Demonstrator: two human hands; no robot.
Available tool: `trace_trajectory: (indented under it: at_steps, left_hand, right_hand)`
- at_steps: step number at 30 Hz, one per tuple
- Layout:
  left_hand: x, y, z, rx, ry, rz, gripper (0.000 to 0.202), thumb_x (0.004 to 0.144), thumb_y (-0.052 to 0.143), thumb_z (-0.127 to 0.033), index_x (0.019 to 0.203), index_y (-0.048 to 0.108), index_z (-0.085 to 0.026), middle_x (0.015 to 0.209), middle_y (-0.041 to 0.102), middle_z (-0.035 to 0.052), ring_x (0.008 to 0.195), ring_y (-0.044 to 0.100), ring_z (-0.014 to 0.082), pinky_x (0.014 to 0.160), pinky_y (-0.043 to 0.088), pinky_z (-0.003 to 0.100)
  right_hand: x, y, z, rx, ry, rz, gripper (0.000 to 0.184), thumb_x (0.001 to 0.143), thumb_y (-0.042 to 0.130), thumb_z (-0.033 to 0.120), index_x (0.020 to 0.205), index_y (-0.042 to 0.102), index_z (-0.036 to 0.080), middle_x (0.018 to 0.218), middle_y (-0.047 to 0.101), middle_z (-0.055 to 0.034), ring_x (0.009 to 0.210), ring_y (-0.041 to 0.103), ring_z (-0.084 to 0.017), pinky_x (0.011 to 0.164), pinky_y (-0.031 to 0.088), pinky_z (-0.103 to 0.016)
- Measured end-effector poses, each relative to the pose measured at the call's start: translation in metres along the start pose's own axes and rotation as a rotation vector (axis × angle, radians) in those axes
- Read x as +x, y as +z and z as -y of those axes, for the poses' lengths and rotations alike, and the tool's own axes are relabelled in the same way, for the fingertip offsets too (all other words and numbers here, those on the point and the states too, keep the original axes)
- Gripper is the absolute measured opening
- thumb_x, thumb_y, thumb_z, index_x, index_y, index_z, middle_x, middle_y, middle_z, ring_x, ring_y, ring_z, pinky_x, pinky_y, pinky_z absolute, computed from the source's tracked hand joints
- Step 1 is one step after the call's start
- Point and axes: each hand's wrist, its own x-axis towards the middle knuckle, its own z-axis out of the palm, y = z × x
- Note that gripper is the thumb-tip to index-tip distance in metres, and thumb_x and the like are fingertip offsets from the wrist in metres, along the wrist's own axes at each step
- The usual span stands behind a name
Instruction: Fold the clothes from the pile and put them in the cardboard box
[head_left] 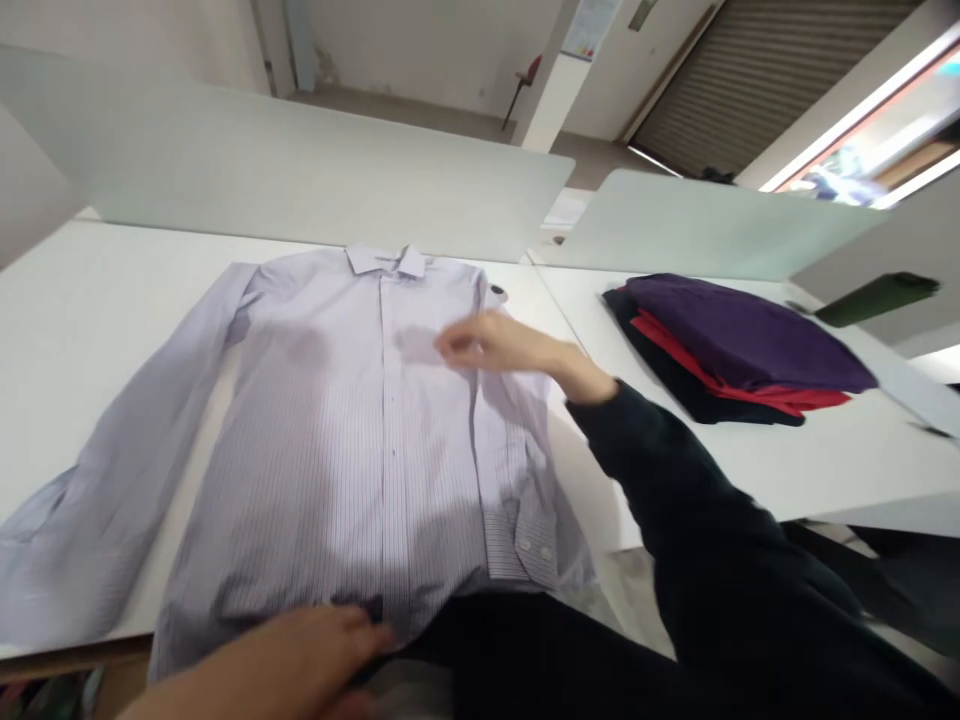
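A pale lilac pinstriped button-up shirt [337, 440] lies front up on the white table, its collar toward the far edge. The sleeve on the left stretches out and down to the table's near edge. Along the shirt's right side runs the other sleeve, with its buttoned cuff [534, 545] near the hem. My right hand [495, 340] is above the upper right chest, loosely bent and blurred, with nothing visible in it, and casts a shadow on the cloth. Low in the view, my left hand [277, 660] is over the hem area, its fingers smeared by motion.
To the right, a stack of folded garments [742, 340] in purple, red and black sits on the adjoining white table [765, 470]. Frosted divider panels [337, 180] stand along the far edge. A dark green object [877, 298] is at the far right.
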Motion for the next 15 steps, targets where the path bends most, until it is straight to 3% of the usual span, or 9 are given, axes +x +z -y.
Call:
trace_trajectory:
  at_steps: [2, 4, 6, 8, 11, 13, 15]
  left_hand:
    - [0.024, -0.043, -0.004, 0.088, 0.039, -0.126, 0.041, 0.092, 0.043, -0.044, 0.129, 0.059, -0.034, 0.127, 0.065, 0.0017, 0.114, 0.06, 0.0214, 0.1, 0.044, 0.033]
    - [0.066, -0.087, -0.005, 0.205, 0.117, -0.263, 0.041, 0.094, 0.039, -0.042, 0.121, 0.065, -0.026, 0.127, 0.064, 0.0056, 0.12, 0.056, 0.0226, 0.105, 0.039, 0.035]
    - [0.122, -0.126, -0.001, 0.362, 0.161, -0.444, 0.044, 0.095, 0.037, -0.039, 0.126, 0.06, -0.018, 0.132, 0.059, 0.0091, 0.128, 0.048, 0.0237, 0.112, 0.03, 0.038]
    - [0.178, -0.156, 0.006, 0.5, 0.076, -0.518, 0.046, 0.096, 0.035, -0.034, 0.134, 0.052, -0.014, 0.14, 0.052, 0.0118, 0.134, 0.041, 0.0238, 0.114, 0.027, 0.037]
    - [0.239, -0.182, 0.02, 0.595, -0.123, -0.668, 0.053, 0.098, 0.029, -0.036, 0.145, 0.037, -0.014, 0.152, 0.035, 0.0152, 0.144, 0.024, 0.0301, 0.114, 0.026, 0.044]
    - [0.26, -0.189, 0.03, 0.594, -0.193, -0.709, 0.058, 0.098, 0.025, -0.042, 0.147, 0.034, -0.012, 0.154, 0.03, 0.0194, 0.145, 0.019, 0.0375, 0.112, 0.026, 0.052]
    - [0.269, -0.19, 0.04, 0.596, -0.224, -0.717, 0.061, 0.098, 0.023, -0.046, 0.147, 0.035, -0.012, 0.155, 0.028, 0.0213, 0.144, 0.018, 0.0409, 0.112, 0.022, 0.057]
  right_hand:
    - [-0.062, 0.008, 0.03, 0.11, -0.042, 0.181, 0.024, 0.092, 0.056, 0.028, 0.107, 0.069, 0.016, 0.099, 0.072, -0.0073, 0.083, 0.066, -0.016, 0.076, 0.049, -0.027]
    - [-0.107, 0.023, 0.055, 0.169, 0.001, 0.32, 0.03, 0.093, 0.056, 0.032, 0.117, 0.065, 0.016, 0.101, 0.072, -0.0086, 0.082, 0.067, -0.015, 0.074, 0.049, -0.026]
    - [-0.132, 0.043, 0.071, 0.124, 0.053, 0.355, 0.045, 0.093, 0.057, 0.037, 0.133, 0.055, 0.017, 0.1, 0.071, -0.0098, 0.08, 0.067, -0.017, 0.07, 0.048, -0.027]
    - [-0.138, 0.065, 0.079, -0.008, 0.089, 0.336, 0.055, 0.093, 0.055, 0.045, 0.14, 0.047, 0.018, 0.096, 0.07, -0.01, 0.074, 0.065, -0.019, 0.063, 0.046, -0.028]
    - [-0.13, 0.089, 0.077, -0.164, 0.105, 0.298, 0.049, 0.094, 0.047, 0.052, 0.128, 0.057, 0.018, 0.084, 0.067, -0.0083, 0.061, 0.058, -0.017, 0.054, 0.04, -0.028]
    - [-0.128, 0.093, 0.07, -0.139, 0.107, 0.255, 0.041, 0.096, 0.042, 0.05, 0.108, 0.066, 0.018, 0.076, 0.064, -0.0061, 0.056, 0.053, -0.015, 0.053, 0.038, -0.027]
    - [-0.136, 0.084, 0.058, -0.018, 0.137, 0.164, 0.038, 0.097, 0.041, 0.045, 0.088, 0.065, 0.017, 0.072, 0.062, -0.0047, 0.057, 0.052, -0.013, 0.055, 0.039, -0.026]
